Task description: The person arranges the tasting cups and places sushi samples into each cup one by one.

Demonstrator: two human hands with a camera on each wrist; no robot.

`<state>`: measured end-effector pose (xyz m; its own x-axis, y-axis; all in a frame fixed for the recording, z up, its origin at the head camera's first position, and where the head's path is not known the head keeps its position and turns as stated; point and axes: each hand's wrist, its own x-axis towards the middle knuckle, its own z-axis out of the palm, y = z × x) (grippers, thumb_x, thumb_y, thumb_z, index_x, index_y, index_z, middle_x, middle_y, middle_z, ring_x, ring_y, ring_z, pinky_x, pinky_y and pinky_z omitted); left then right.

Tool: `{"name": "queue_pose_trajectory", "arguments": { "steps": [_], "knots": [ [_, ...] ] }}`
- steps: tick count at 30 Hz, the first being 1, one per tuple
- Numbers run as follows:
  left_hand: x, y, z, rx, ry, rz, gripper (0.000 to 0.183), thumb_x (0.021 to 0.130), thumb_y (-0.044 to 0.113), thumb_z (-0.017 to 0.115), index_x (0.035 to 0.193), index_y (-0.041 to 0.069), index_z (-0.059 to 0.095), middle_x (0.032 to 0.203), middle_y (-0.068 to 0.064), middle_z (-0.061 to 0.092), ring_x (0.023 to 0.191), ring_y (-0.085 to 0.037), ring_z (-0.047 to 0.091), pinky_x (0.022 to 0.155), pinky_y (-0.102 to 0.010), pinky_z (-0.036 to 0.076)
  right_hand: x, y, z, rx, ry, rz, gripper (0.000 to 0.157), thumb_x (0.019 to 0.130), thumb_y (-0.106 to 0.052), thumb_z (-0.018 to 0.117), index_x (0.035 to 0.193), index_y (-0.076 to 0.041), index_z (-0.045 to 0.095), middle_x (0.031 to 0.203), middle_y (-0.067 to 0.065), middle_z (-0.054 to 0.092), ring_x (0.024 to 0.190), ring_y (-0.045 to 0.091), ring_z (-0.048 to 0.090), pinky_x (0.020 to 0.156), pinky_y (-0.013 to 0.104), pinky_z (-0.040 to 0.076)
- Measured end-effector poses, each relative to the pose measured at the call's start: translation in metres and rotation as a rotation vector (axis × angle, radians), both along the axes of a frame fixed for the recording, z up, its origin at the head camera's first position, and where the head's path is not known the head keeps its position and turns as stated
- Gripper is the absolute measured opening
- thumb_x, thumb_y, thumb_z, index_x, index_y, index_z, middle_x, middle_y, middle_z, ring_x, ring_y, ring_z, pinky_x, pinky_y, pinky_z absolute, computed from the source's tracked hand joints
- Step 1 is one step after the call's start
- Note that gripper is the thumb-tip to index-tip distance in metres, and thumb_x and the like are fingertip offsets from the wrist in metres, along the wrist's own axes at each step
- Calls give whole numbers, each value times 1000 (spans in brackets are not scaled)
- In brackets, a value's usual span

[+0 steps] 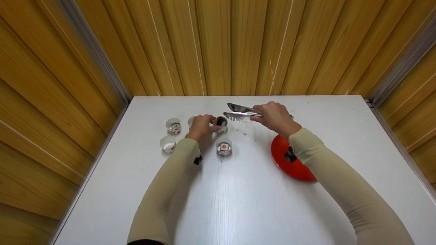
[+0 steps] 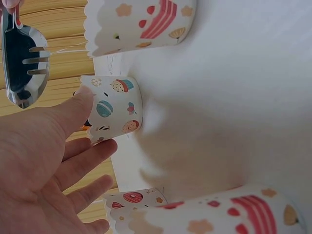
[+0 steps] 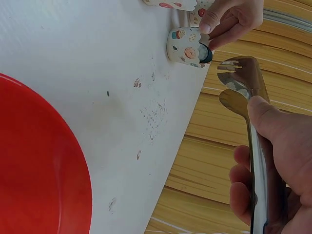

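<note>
My left hand pinches the rim of a white patterned paper baking cup between thumb and index finger. The other fingers are spread beside it. In that cup a dark-wrapped piece with a pale face pokes up at the rim. Nearer to me, another paper cup contains a sushi roll piece with an orange centre. My right hand grips metal tongs by their arms. Their spread tips hang in the air just right of the pinched cup, with nothing between them.
More baking cups, including one at the back left and one in front of it, stand left of my left hand; another is partly hidden behind it. A red plate lies under my right forearm. Dark crumbs dot the white table. Wood-look panels enclose it.
</note>
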<state>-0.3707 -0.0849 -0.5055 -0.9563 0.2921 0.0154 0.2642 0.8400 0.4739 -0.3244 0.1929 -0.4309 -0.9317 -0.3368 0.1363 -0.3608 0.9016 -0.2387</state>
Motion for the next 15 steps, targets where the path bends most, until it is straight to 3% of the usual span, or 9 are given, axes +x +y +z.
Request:
{"name": "queue_pose_trajectory", "arguments": {
  "steps": [15],
  "knots": [
    [3,2,1,2,-40,29,50,92,35,78,133,8,68,124,-12,72,114,-30,63,106,-46,40,21,44,-2,-24,-25,-56,36,93,-27,78,126,-14,74,100,10,76,79,26,62,63,35,56]
  ]
}}
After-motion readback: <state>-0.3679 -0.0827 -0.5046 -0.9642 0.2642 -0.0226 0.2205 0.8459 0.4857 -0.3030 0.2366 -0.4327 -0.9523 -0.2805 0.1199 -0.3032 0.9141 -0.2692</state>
